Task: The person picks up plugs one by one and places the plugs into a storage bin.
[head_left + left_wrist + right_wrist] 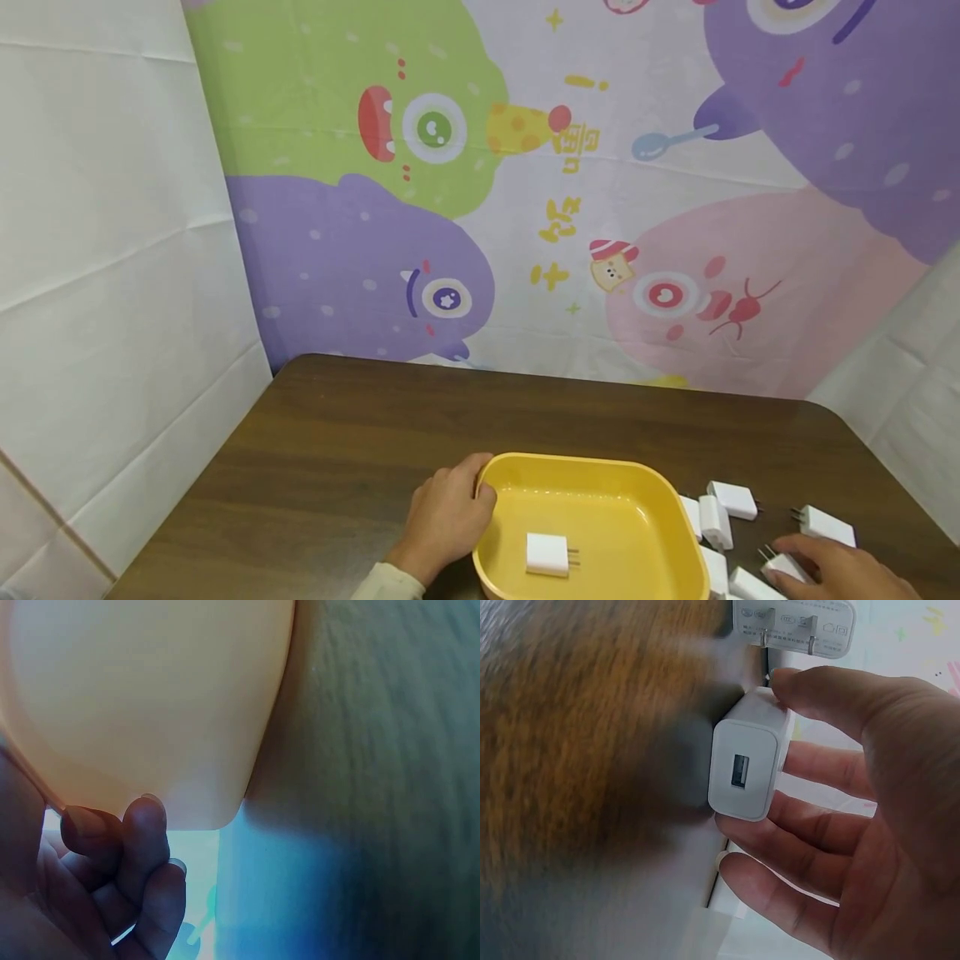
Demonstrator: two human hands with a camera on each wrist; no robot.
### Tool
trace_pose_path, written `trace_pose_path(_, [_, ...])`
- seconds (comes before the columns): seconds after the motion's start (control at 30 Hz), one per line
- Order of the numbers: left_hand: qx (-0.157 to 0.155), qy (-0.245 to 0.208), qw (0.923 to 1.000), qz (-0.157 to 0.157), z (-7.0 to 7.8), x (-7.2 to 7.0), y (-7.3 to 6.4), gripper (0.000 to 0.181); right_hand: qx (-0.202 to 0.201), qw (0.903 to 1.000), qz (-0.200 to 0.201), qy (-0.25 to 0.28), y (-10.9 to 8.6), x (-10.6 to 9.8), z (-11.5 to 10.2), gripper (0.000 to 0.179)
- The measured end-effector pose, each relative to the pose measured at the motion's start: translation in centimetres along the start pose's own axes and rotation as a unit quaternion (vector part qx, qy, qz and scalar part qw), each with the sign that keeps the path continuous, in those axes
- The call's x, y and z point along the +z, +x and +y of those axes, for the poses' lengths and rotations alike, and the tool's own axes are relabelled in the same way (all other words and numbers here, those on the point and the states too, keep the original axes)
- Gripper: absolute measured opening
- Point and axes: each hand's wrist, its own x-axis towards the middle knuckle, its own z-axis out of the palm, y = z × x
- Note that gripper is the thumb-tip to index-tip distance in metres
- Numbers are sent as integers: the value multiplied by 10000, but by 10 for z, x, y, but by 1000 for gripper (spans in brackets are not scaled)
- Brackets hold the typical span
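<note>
My left fingers (pixel 144 844) grip the tray (pixel 615 537) by its rim, probably steadying it; right fingers (pixel 817 819), half-curled, pinch a charger (pixel 742 750).

Tray (pixel 607 525) and chargers (pixel 733 500) on brown table (pixel 360 425)

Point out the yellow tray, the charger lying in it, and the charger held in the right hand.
Yellow tray (pixel 622 554): head view, on its bare inner floor.
Charger in the tray (pixel 547 554): head view, on its white body.
Held charger (pixel 746 761): right wrist view, on the end face with the port.
</note>
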Motion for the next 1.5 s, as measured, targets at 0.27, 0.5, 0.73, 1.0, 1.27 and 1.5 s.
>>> trace_pose_path(0.27, [-46,52,10000,23,-1,1,0,38,-43,9999,150,26,5,5,2,70])
trace_pose_path(0.5, [26,91,9999,104,-1,2,1,37,63,9997,225,77,-3,2,-1,70])
trace_pose_path(0.73, [-15,40,10000,51,0,2,2,37,52,9995,325,15,-5,-3,-3,72])
trace_pose_path(1.0, [39,96,9998,144,0,2,0,35,-40,9980,635,-4,-9,-5,-6,71])
trace_pose_path(1.27, [74,113,9998,164,0,2,1,36,73,9973,730,90,-12,-3,-6,73])
trace_pose_path(1.5, [48,96,9999,110,0,1,0,35,270,9970,660,296,-12,-1,-8,76])
